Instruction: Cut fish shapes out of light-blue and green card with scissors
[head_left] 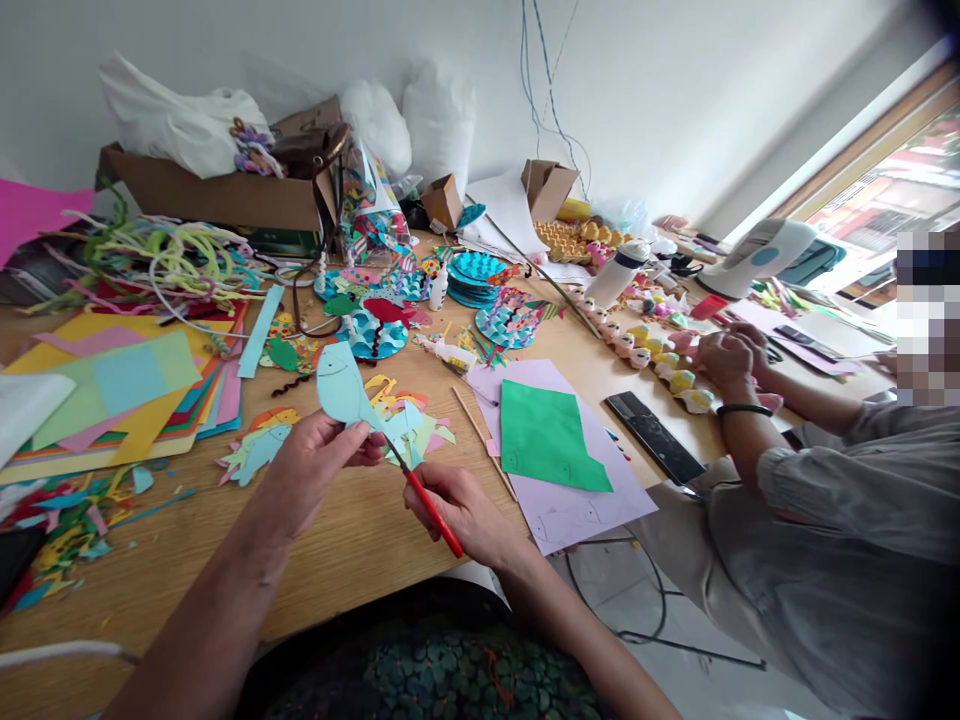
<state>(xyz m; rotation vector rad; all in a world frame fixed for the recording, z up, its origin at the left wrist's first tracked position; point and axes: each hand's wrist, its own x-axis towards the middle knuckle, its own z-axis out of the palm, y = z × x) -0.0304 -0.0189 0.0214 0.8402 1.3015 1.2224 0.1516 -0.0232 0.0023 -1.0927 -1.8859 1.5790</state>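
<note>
Head view: left hand (319, 455) pinches light-blue paper fish (341, 390) above desk (360, 540). Right hand (457, 510) closed on red-handled scissors (427, 503), blades at fish's lower edge. Green sheet (544, 435) on lilac paper (570, 500) just right. Co-worker's hands (731, 355) at far edge.

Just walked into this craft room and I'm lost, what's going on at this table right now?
The person wearing the camera holds a light blue paper fish in the left hand and red-handled scissors in the right hand, blades at the fish's tail edge. A green sheet lies on lilac paper nearby. On the right, another person's hands work at a row of small painted egg-carton figures. The wooden table is strewn with coloured paper, pipe cleaners and finished fish plates.
</note>
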